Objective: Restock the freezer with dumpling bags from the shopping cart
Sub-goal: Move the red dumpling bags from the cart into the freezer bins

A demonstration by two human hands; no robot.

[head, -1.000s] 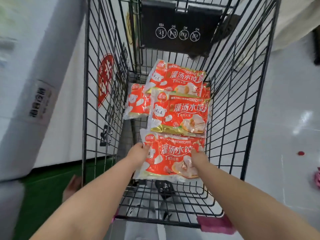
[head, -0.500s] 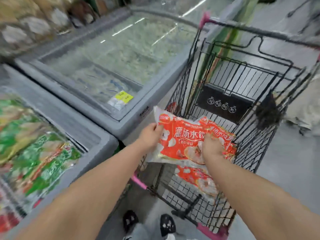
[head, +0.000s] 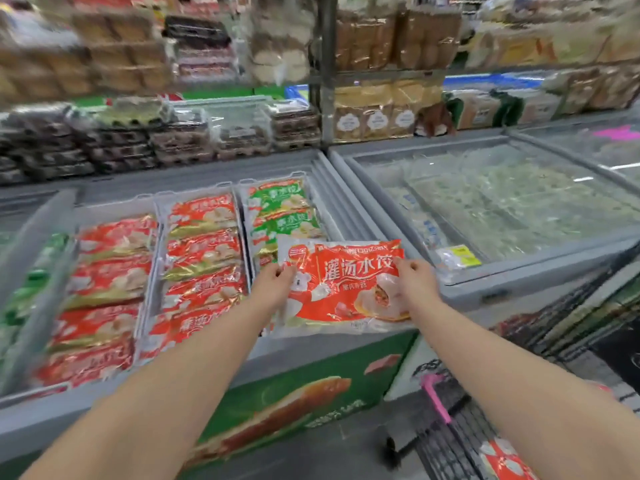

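Both hands hold one red dumpling bag (head: 343,285) flat, label up. The left hand (head: 273,282) pinches its left edge; the right hand (head: 414,282) grips near the upper right corner. The bag is above the front right corner of the open freezer (head: 346,362), partly covering the column of green bags (head: 280,209). Red bags (head: 204,265) fill the two columns left of it. To the right is a second freezer, its glass lid (head: 502,202) closed. The wire cart (head: 450,434) is at lower right with one red bag (head: 502,459) inside. The shelves (head: 381,109) behind are blurred.
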